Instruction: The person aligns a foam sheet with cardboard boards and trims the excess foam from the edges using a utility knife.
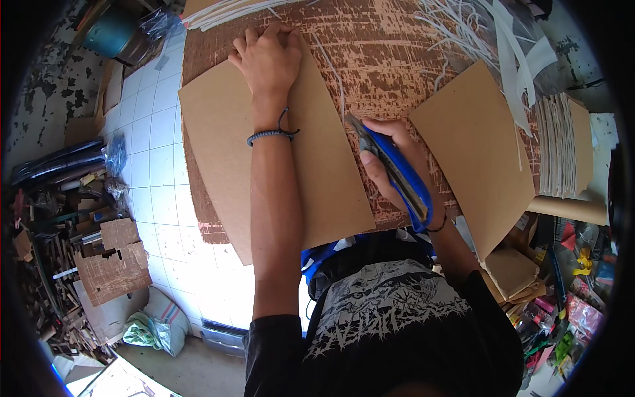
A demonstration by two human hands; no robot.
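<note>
A brown cardboard sheet (211,126) lies on the scored wooden table (370,59). My left hand (270,59) presses on the far part of that sheet, its fingers bent and somewhat apart, holding nothing. To the right of the sheet, my right hand (397,149) is closed around a blue utility knife (405,173). The knife's tip points away from me, close to the sheet's right edge; I cannot tell whether it touches anything. A thin pale strip (333,66) lies along that same edge. Farther right is a second cardboard sheet (479,152).
White offcut strips (456,26) are heaped at the far right of the table. Beside them stands a stack of boards (559,145). Another stack (231,14) sits at the far left edge. Scrap wood (46,258) and a sack (165,321) lie on the left floor; colourful clutter (575,311) is at right.
</note>
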